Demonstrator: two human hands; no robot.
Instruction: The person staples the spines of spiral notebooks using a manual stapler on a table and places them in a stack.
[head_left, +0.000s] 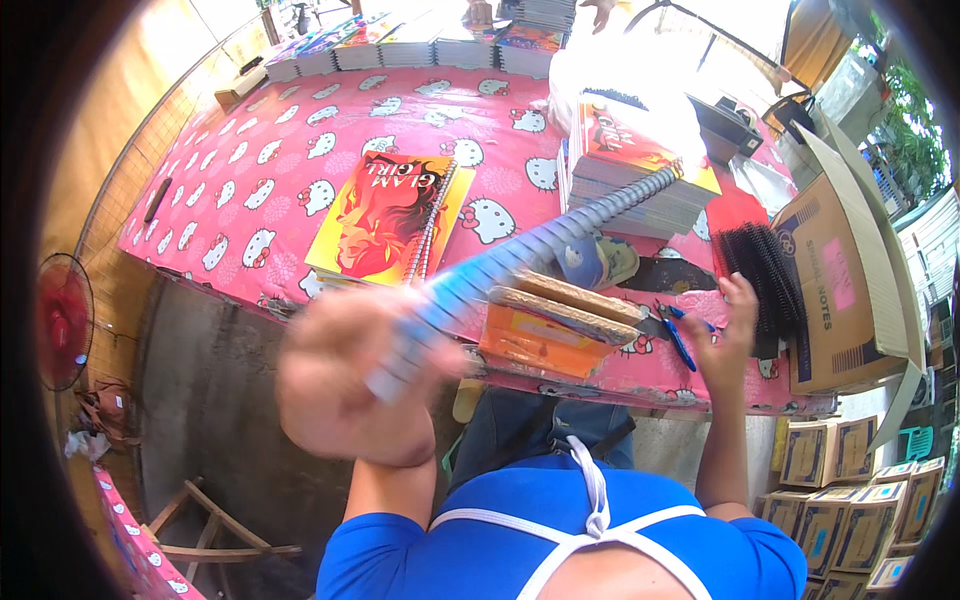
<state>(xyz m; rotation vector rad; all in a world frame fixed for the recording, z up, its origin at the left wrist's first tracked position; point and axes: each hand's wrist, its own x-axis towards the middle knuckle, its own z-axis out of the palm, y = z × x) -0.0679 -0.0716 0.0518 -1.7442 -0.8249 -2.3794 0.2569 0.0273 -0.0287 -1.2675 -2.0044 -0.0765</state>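
My left hand (pixel 345 375), blurred by motion, is closed around the near end of a spiral notebook (pixel 520 248). The notebook is raised edge-on above the table, its dark coil running along the bluish edge up to the right. At the table's front right, my right hand (pixel 727 345) has its thumb at the handles of blue-handled cutting pliers (pixel 682 345), with other fingers raised. Between the hands stands a worn orange holder (pixel 545 340) with thick brown edges. A yellow-and-red spiral notebook (pixel 385 215) lies flat beyond my left hand.
A tall notebook stack (pixel 630 185) stands beyond the holder. Black plastic binding coils (pixel 760 285) lie beside an open cardboard box (pixel 845 290) at the right. More notebook stacks (pixel 410 50) line the far edge of the pink table cover (pixel 250 170). Another person's hand (pixel 600 12) shows there.
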